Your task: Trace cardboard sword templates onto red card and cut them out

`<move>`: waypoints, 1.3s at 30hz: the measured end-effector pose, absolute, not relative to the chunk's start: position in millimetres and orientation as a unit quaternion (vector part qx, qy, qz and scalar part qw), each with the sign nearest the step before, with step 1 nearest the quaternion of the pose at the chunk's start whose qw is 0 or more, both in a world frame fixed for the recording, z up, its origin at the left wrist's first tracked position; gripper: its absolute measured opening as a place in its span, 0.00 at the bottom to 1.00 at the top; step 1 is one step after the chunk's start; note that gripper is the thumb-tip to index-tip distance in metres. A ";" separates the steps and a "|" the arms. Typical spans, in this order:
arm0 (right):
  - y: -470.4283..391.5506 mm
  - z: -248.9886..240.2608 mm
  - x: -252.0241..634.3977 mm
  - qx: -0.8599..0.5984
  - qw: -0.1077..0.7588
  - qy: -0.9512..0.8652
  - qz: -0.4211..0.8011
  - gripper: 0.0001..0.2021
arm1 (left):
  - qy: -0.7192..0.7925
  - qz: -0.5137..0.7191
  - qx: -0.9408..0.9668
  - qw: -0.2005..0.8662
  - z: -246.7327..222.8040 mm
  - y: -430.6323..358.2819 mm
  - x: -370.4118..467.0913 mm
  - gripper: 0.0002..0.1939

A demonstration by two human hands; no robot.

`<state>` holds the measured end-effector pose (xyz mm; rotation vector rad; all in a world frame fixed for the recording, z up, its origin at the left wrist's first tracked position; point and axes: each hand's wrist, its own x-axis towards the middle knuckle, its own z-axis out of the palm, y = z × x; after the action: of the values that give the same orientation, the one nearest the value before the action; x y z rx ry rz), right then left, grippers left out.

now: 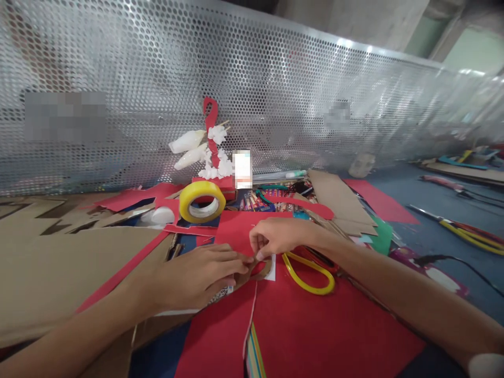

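Both hands meet over a small curved brown cardboard piece [270, 269] with red on its inner side, low over the red sheet [326, 331]. My right hand [277, 235] pinches at its upper edge, thumb against bent fingers. From the left, my left hand [205, 273] has its fingers closed on the piece's near left side; the fingertips of both hands nearly touch and cover much of it. A white paper patch [272, 273] shows behind the piece. Scissors with yellow handles [331, 286] lie just right of my right hand. A thin pale strip [252, 312] runs down toward me.
A yellow tape roll [181, 205] stands beyond my left hand, beside red paper scraps [136, 197]. Large cardboard [79, 273] covers the left side. A red hook-shaped piece with white flowers [212, 142] stands before the perforated metal screen [275, 79]. Pliers [468, 231] lie far right.
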<state>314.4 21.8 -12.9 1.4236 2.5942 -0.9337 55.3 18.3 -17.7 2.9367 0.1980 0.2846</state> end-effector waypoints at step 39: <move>-8.0 8.7 343.4 0.581 -0.044 0.811 -0.040 0.07 | 0.025 0.087 0.993 0.074 -20.5 13.9 56.8 0.18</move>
<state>343.4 -8.0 8.7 1.8792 2.6224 -0.1306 56.8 13.9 -20.5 2.9802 0.0762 0.2609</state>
